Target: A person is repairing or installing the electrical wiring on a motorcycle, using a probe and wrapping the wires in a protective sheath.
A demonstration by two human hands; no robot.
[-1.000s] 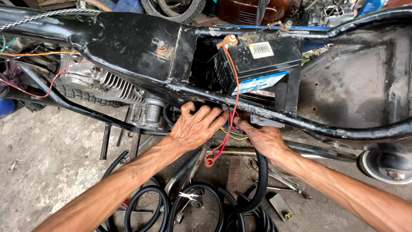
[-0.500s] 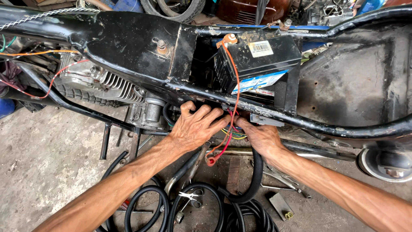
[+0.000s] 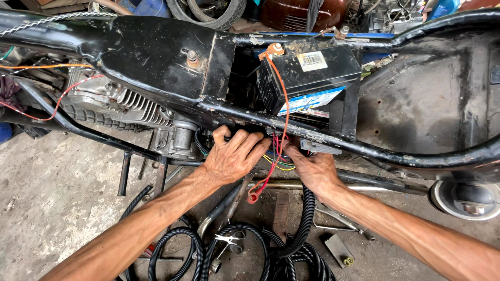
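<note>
While the stripped black motorcycle frame (image 3: pixel 156 57) fills the top of the view, both hands work just under its lower tube, below the black battery (image 3: pixel 307 70) seated in the frame's middle bay. To the left of the hands the finned engine (image 3: pixel 120 104) hangs from the frame; on the concrete floor (image 3: pixel 47 198) beneath lie coils of black corrugated hose (image 3: pixel 234 250).

The bundle of wires (image 3: pixel 278 156), red, yellow and others, comes down from under the battery and sits between the two hands, right at the lower tube. A thin red lead (image 3: pixel 284 99) runs from the battery's top terminal down to a red capped end (image 3: pixel 253 196) dangling below the hands.

Handling these wires well probably means keeping the strands sorted by colour, pulling gently so nothing tears at the battery terminal, and keeping bare ends off the metal tube.

The left hand (image 3: pixel 234 156) is half curled, fingers bent up around the underside of the tube and touching the wires at its fingertips. The right hand (image 3: pixel 312 169) is nearly closed, its fingertips pinching into the wire bundle, though exactly which strand it grips is hidden.
</note>
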